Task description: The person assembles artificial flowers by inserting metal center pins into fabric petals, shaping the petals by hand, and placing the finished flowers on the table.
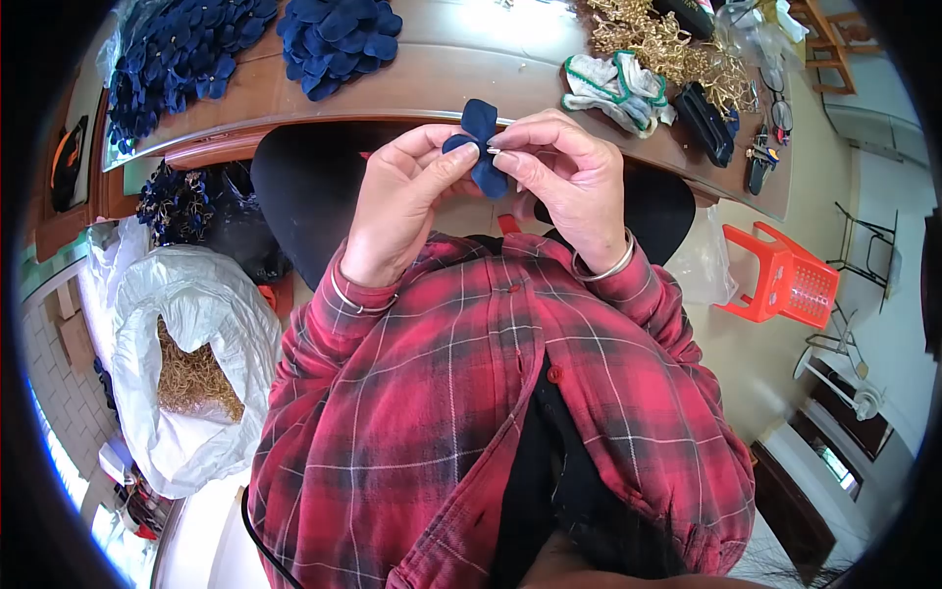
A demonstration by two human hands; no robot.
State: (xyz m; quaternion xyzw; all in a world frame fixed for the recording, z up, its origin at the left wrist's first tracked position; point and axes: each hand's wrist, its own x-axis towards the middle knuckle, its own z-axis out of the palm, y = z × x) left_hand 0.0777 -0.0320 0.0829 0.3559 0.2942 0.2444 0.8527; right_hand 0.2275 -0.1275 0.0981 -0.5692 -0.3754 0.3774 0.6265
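In front of my chest, over the near edge of the table, I hold up a dark blue fabric flower (479,120) with rounded petals. My left hand (412,187) is closed, its thumb and fingers pinching a petal on the flower's left side. On the other side my right hand (569,177) is closed too. Its thumb and forefinger pinch a small pale, thin piece (494,151) at the flower's middle; what exactly it is cannot be made out.
Piles of blue fabric flowers (339,44) lie at the table's far left. Gold stems (643,44), white gloves with green edging (616,90) and a black case (705,126) lie to the right. A white sack (201,285) of gold pieces stands left; a red stool (780,275) right.
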